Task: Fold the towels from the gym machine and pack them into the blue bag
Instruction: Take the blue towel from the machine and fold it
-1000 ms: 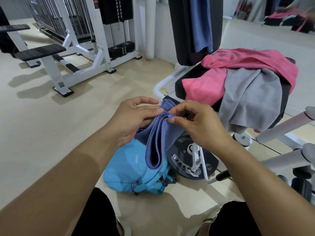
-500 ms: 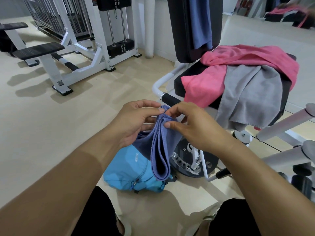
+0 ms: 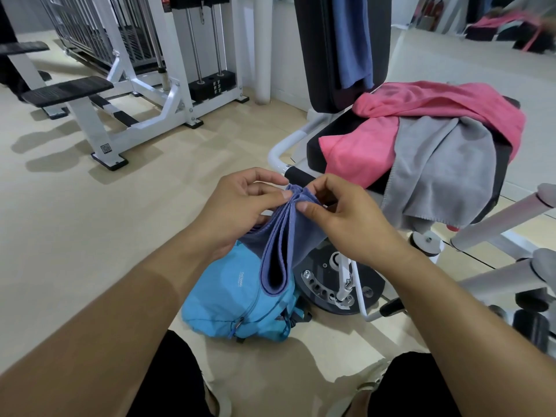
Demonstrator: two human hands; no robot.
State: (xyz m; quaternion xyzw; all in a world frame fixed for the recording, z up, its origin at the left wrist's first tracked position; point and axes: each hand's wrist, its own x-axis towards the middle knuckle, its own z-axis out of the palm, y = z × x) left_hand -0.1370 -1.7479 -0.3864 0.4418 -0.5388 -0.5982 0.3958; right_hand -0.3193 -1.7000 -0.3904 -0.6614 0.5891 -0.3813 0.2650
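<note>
Both hands meet in front of the person, each grip clamped on the top edge of the blue-purple towel (image 3: pixel 282 236): left hand (image 3: pixel 240 212) pinching the gathered layers between thumb and forefinger, right hand (image 3: pixel 340 218) pinching the same edges from the other side, fingertips almost touching. The towel hangs from the grip in a loose doubled loop, layers fanned apart at the bottom fold. Directly below the grip lies the blue bag (image 3: pixel 228 299) on the floor; its opening cannot be made out from here. Beyond and to the right of the grip, the pink towel (image 3: pixel 421 115) and grey towel (image 3: pixel 436 170) lie heaped unfolded on the machine seat (image 3: pixel 314 145); a further blue towel (image 3: pixel 352 40) hangs on the backrest. Judgement: fold of the first towel nearly set, packing not begun. Risks: the layers are held only at one narrow pinch, so shifting either grip to free a hand may let the stack slide and unfold. If the bag mouth is closed or collapsed, one-handed stuffing would crumple the fold.
</note>
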